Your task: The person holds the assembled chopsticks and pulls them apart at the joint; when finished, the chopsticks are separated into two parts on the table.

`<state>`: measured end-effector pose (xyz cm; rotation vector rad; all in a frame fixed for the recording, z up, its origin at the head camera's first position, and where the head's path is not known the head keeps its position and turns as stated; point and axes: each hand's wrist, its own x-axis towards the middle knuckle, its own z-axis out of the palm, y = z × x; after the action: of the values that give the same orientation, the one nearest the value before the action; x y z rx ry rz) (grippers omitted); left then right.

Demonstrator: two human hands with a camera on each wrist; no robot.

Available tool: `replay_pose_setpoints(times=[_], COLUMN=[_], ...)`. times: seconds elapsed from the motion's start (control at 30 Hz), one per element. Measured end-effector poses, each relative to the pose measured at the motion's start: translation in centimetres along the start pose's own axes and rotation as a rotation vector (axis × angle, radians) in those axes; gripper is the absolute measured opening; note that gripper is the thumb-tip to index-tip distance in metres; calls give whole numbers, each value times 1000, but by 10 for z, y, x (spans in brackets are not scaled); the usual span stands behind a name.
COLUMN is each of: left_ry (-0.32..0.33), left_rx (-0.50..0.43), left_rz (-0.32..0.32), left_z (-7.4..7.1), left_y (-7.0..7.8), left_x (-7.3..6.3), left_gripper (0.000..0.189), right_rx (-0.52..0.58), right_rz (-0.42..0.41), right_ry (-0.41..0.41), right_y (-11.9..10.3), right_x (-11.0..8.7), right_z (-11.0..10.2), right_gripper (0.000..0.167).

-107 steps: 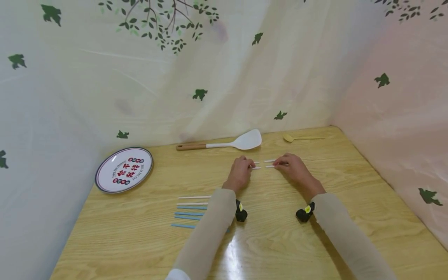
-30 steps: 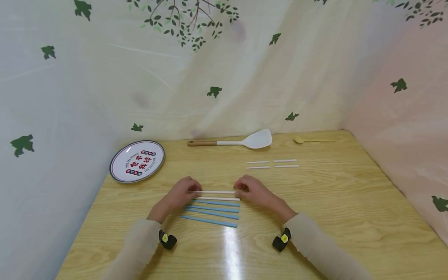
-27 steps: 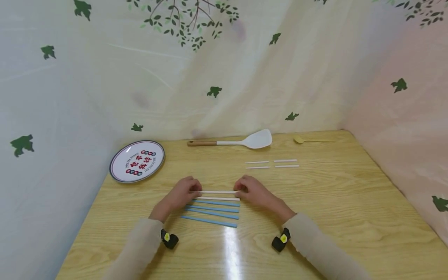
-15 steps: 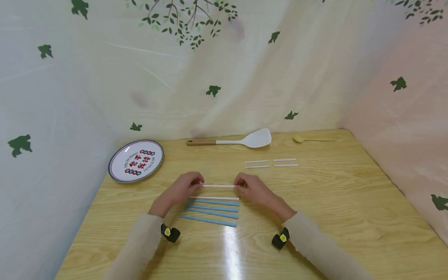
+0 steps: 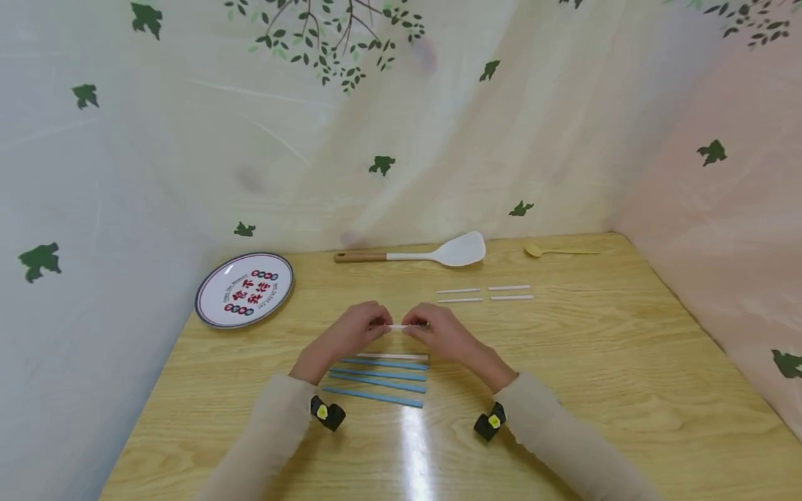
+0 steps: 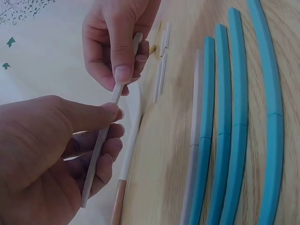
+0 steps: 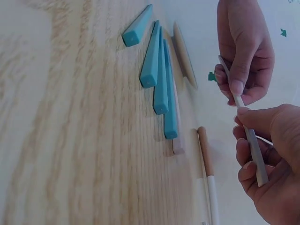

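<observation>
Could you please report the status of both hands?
Left hand and right hand pinching one white stick. Stick held above table. Nothing visibly in the way.

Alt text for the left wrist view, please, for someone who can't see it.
A person's left hand and right hand both pinch a pale chopstick. To the right in the picture, four blue chopsticks and another pale chopstick lie on a wooden table.

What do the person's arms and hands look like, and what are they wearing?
The left sleeve and right sleeve are long, plain and beige. Just past them are a left black gadget and a right black gadget, both blocky with a yellow patch. The left hand and right hand show no gloves or rings.
</observation>
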<state>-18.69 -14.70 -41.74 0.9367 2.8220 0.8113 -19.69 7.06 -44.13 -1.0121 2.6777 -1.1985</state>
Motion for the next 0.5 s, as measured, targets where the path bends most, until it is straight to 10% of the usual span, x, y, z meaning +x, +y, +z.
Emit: replay_pose_setpoints(times=[0.5], left_ry=[116], left_rx=[19], left_rz=[64], left_z=[2], left_y=[0], left_x=[6], left_gripper=[5], right_rx=[-26], right_rz=[42], right_ry=[-3], right_y=[-1], right_x=[-3], right_z=[-2], right_gripper=[8])
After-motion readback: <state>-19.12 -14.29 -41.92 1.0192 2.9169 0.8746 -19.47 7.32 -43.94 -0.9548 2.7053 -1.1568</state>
